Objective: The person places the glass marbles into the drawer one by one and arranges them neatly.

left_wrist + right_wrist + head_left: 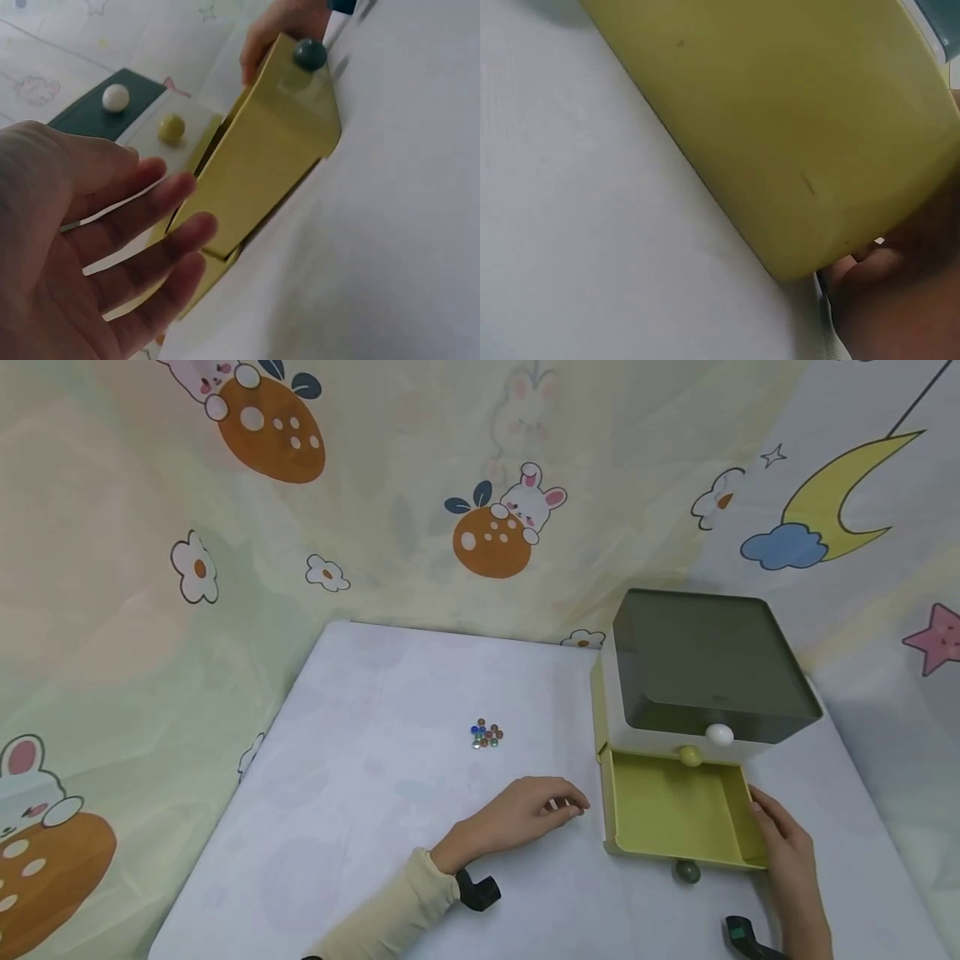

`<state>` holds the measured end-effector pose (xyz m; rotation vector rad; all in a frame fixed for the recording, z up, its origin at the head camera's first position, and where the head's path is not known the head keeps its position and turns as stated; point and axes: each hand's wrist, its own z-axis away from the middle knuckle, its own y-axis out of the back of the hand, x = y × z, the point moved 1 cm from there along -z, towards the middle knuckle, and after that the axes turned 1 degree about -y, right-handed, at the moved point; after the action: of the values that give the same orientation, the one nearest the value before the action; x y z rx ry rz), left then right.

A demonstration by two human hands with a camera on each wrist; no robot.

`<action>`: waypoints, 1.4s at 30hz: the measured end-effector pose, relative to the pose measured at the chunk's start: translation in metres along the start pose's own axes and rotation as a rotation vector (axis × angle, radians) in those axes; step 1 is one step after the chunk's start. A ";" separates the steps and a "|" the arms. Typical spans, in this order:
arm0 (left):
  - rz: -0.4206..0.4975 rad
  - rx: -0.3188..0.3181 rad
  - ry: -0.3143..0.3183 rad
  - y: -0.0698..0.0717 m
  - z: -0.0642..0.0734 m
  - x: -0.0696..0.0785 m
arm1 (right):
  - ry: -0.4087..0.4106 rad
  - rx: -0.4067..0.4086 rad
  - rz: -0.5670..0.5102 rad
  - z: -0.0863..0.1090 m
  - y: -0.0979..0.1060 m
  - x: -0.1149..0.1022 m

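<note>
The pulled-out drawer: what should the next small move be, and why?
Probably the left hand should reach over to the small round pieces: it holds nothing, they lie loosely clustered on the white table, and the drawer stands pulled out with its inside exposed, the right hand at its side.

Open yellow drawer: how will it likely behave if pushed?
The drawer is likely stiff, its walls standing straight. It should be light for its size, given thin walls. Pushed, it probably slides into the cabinet it juts from.
</note>
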<state>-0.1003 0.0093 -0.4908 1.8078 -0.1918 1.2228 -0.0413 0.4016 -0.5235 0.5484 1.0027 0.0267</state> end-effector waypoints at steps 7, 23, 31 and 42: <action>-0.037 0.136 -0.005 0.029 0.009 -0.019 | 0.038 0.022 -0.001 0.001 -0.003 0.003; -0.005 0.358 0.065 0.074 0.018 -0.071 | 0.046 0.058 0.008 0.004 -0.004 0.002; -0.031 0.437 0.127 0.090 0.024 -0.094 | 0.050 0.057 0.013 0.003 -0.005 0.001; -0.159 0.430 0.262 0.098 0.029 -0.114 | 0.084 0.070 0.063 0.003 -0.005 0.002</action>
<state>-0.1938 -0.1069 -0.5258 1.9497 0.3836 1.4473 -0.0385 0.3970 -0.5262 0.6469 1.0709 0.0712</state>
